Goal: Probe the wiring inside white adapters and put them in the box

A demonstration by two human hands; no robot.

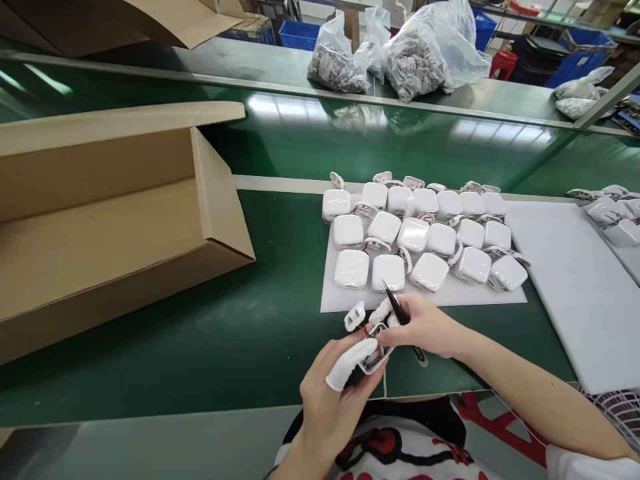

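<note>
My left hand, with a white finger cot on it, is closed around a small white plastic housing that is open on one side. Coloured wires show inside it, and a small white end piece hangs off it by red and black wires. Black tweezers are gripped in my right hand, whose cot-covered fingers also touch the housing. Just beyond my hands, rows of white rounded-square units lie on a white sheet, several with loose end pieces beside them.
An open cardboard box occupies the left of the green table. A white board lies at right, with more white units past it. Bags of small parts rest on the ledge behind the green panel.
</note>
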